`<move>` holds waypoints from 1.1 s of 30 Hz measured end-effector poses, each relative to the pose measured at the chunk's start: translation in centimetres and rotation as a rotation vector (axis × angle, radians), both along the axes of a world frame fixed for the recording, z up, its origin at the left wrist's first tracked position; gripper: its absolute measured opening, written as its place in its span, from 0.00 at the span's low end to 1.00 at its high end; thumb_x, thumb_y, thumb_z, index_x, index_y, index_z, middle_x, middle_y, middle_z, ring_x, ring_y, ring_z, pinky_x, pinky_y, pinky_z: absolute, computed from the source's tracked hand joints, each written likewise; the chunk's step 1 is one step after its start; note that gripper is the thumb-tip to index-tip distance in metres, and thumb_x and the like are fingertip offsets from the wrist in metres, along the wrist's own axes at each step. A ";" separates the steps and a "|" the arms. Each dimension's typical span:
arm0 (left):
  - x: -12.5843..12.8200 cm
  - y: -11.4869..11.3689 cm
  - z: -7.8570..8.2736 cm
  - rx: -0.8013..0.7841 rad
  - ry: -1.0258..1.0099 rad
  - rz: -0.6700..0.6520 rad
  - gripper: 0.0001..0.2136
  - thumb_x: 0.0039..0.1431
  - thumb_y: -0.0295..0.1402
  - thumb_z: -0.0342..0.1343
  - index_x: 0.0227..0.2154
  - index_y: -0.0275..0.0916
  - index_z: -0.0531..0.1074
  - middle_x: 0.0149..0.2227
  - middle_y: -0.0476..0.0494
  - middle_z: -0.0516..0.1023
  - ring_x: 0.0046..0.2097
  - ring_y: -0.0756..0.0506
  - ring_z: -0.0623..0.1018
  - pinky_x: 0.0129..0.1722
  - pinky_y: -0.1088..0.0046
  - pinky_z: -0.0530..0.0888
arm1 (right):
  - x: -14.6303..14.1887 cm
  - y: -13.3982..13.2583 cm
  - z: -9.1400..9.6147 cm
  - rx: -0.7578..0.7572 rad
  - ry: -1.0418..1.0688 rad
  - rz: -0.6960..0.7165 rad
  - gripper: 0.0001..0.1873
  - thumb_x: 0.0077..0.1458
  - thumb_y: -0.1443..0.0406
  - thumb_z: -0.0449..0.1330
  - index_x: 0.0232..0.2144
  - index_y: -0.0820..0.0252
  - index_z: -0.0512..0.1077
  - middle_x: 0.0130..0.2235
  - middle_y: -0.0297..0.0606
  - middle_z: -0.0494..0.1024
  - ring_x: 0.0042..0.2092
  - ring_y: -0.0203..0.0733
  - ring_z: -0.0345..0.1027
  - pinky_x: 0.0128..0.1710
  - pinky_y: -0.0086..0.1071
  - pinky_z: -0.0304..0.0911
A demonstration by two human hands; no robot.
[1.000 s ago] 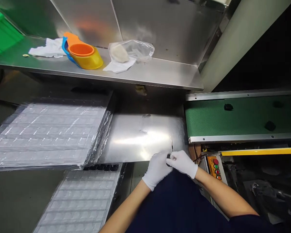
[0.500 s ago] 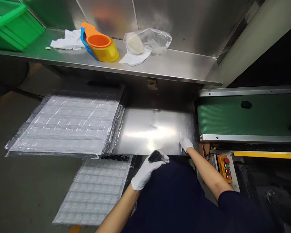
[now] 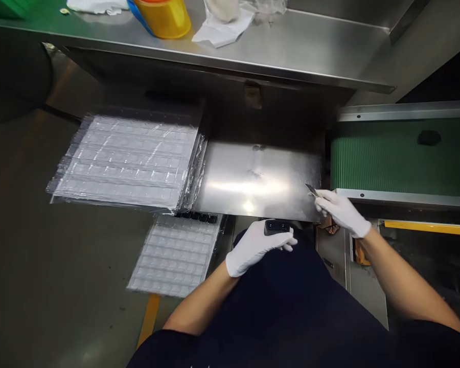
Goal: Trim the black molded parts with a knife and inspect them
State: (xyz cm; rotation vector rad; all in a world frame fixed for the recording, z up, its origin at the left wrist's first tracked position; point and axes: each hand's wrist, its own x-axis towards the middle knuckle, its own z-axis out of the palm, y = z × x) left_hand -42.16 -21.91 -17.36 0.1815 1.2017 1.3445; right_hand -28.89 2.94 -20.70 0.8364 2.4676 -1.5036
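In my left hand (image 3: pixel 255 248), gloved in white, is a small black rounded plastic part (image 3: pixel 276 227), held close to my body just below the table edge. Fingers and thumb are closed round it, and part of its underside is hidden. My right hand (image 3: pixel 339 209), also gloved, grips a thin craft knife (image 3: pixel 312 190) whose dark pointed blade aims up and to the left. The knife is over the right end of the bare metal tabletop (image 3: pixel 237 189), and most of its handle is covered by my fingers.
Clear plastic trays (image 3: pixel 126 163) are stacked at the left, with more trays (image 3: pixel 176 255) lower down. On the right a green conveyor belt (image 3: pixel 387 163) carries a black part (image 3: pixel 429 137). A steel shelf (image 3: pixel 310 56) at the back bears a yellow cup (image 3: pixel 170 20) and white cloth (image 3: pixel 224 30).
My right hand has lifted the craft knife off the tabletop, its blade now pointing up-left. The left hand has turned the black part, showing its edge. The camera view has tilted downward.
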 end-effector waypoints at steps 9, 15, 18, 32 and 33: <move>0.3 -0.3 3.6 0.047 0.075 -0.327 0.11 0.56 0.38 0.67 0.31 0.34 0.81 0.32 0.41 0.84 0.35 0.42 0.84 0.40 0.65 0.82 | -0.4 -3.4 13.4 0.943 0.301 0.761 0.24 0.75 0.50 0.44 0.50 0.47 0.78 0.20 0.29 0.69 0.19 0.36 0.53 0.24 0.38 0.50; 0.1 -1.1 4.3 0.048 0.227 -0.514 0.08 0.56 0.36 0.66 0.30 0.35 0.82 0.32 0.42 0.85 0.37 0.41 0.84 0.42 0.66 0.80 | -1.1 -5.0 15.2 0.871 0.310 0.774 0.28 0.74 0.47 0.41 0.38 0.47 0.77 0.16 0.32 0.64 0.17 0.36 0.49 0.22 0.40 0.44; 0.3 -1.4 4.5 0.029 0.246 -0.526 0.09 0.56 0.37 0.66 0.28 0.36 0.81 0.32 0.43 0.85 0.38 0.42 0.83 0.40 0.68 0.79 | -0.5 -5.7 14.2 0.788 0.293 0.651 0.27 0.71 0.43 0.45 0.35 0.46 0.76 0.19 0.33 0.67 0.19 0.37 0.57 0.23 0.40 0.49; 0.5 -2.1 4.5 0.056 0.242 -0.612 0.08 0.55 0.38 0.66 0.31 0.38 0.80 0.30 0.47 0.84 0.33 0.44 0.82 0.34 0.71 0.77 | 2.3 -6.3 9.4 0.737 0.231 0.420 0.29 0.63 0.34 0.47 0.32 0.43 0.75 0.25 0.41 0.74 0.33 0.47 0.74 0.26 0.45 0.59; 0.5 -2.1 4.4 0.051 0.242 -0.624 0.08 0.55 0.38 0.66 0.30 0.38 0.80 0.30 0.48 0.84 0.33 0.44 0.83 0.34 0.71 0.77 | 2.2 -6.4 9.5 0.720 0.221 0.423 0.30 0.62 0.33 0.47 0.33 0.42 0.75 0.26 0.40 0.75 0.34 0.47 0.74 0.26 0.45 0.59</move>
